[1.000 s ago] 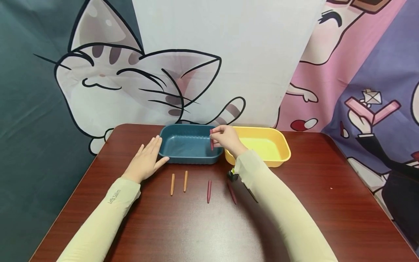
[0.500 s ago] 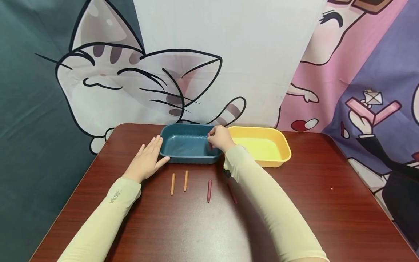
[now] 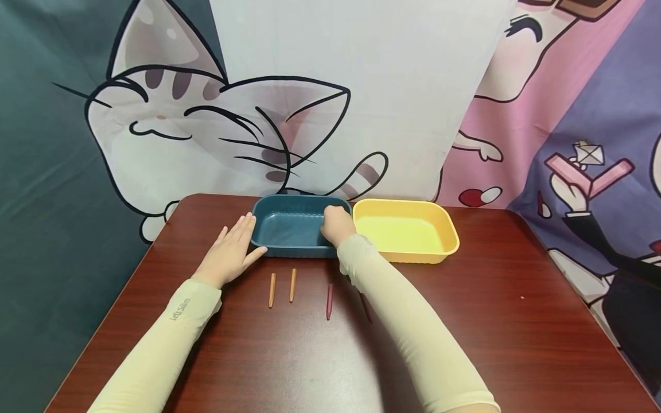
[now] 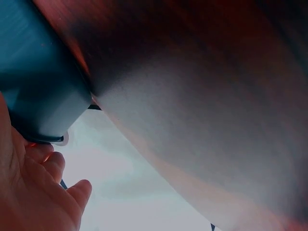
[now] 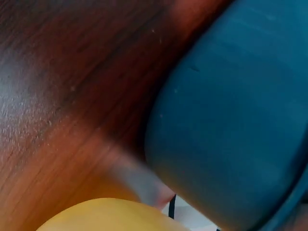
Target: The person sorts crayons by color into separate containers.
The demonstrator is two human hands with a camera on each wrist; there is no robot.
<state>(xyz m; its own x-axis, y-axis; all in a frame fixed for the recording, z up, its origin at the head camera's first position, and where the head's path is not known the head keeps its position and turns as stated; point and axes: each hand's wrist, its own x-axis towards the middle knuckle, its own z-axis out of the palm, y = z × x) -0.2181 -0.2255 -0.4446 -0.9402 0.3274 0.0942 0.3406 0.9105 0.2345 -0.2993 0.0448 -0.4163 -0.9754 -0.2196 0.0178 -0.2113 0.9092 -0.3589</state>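
Observation:
My left hand [image 3: 227,250] lies flat, fingers stretched out, its fingertips against the left end of the blue tray [image 3: 294,252]. The left wrist view has those fingers [image 4: 54,166] at the tray's corner. Inside the right end of that tray, my right hand [image 3: 337,225] is lowered with its fingers curled. The dark red crayon it was pinching half a second ago is hidden behind the hand now. Two orange crayons [image 3: 272,290] lie on the table in front of the tray. A dark red crayon [image 3: 329,302] lies to their right, and another [image 3: 365,307] sits partly behind my right sleeve.
A yellow tray [image 3: 413,257] stands right beside the blue one. Both trays rest near the back edge of the brown wooden table [image 3: 490,321]. A cloth printed with a cartoon cat [image 3: 155,155] hangs behind the table. My right forearm crosses over the table's middle.
My right hand has moved left and down into the blue tray, carrying the dark red crayon, which has gone out of sight. My left hand has stayed in place.

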